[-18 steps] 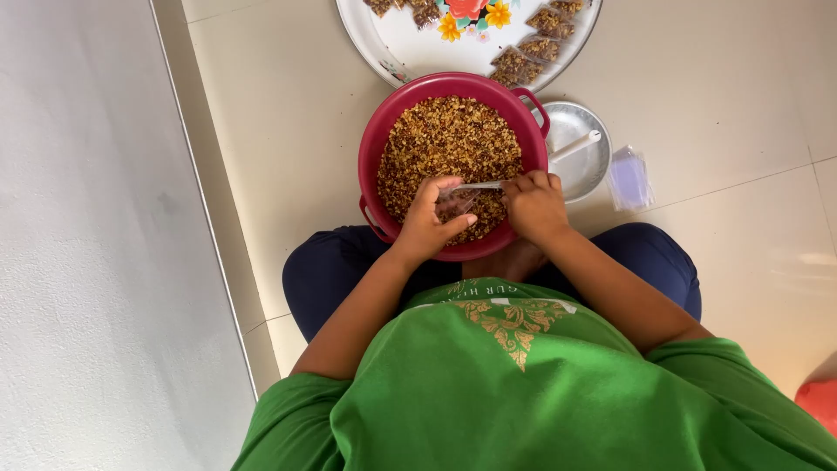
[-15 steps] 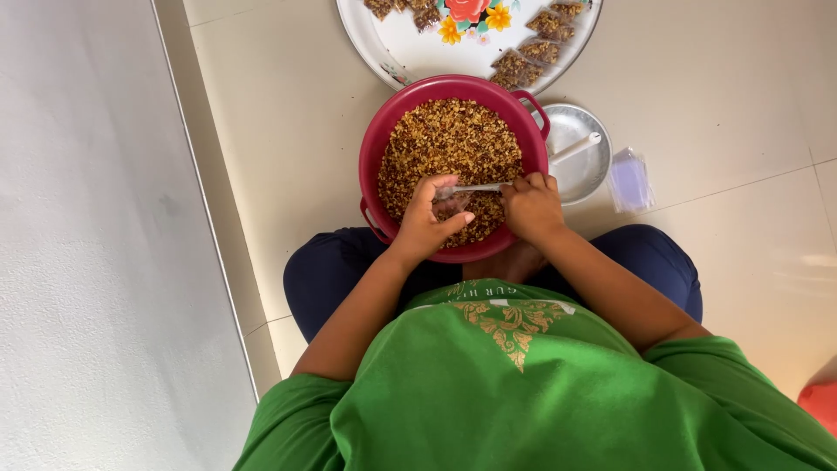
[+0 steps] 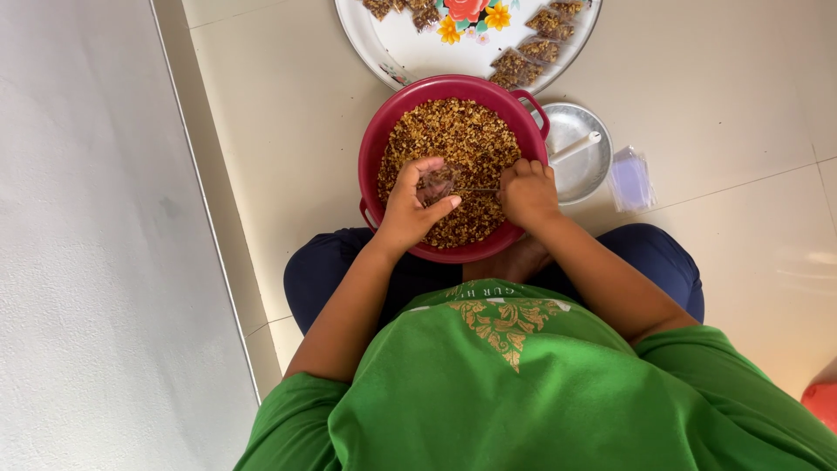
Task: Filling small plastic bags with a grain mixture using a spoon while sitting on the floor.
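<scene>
— Left hand (image 3: pixel 417 205)?
— Curled over the red bowl (image 3: pixel 377 144), fingers pinching a small clear bag (image 3: pixel 436 183) just above the mix.

— Right hand (image 3: pixel 526 194)?
— Clenched around a thin spoon handle (image 3: pixel 478 189), tip pointing into the bag's mouth; resting at the bowl's right rim.

— Surface, room?
— Pale tiled floor (image 3: pixel 724 96); grey wall (image 3: pixel 87 235) far left, with a narrow ledge between. Seated cross-legged, bowl right in front of the knees.

— Containers, left to right?
— Red bowl, nearly full of brown crumbly mix (image 3: pixel 462 139). Behind it, touching the rim, a white floral tray (image 3: pixel 410 48) with filled packets (image 3: pixel 532 48) along the right side and a few at the top left. Just right of the bowl, a small metal dish (image 3: pixel 580 170) holding a white spoon (image 3: pixel 575 146). Further right, apart, a stack of empty clear bags (image 3: pixel 630 179) on the floor.
</scene>
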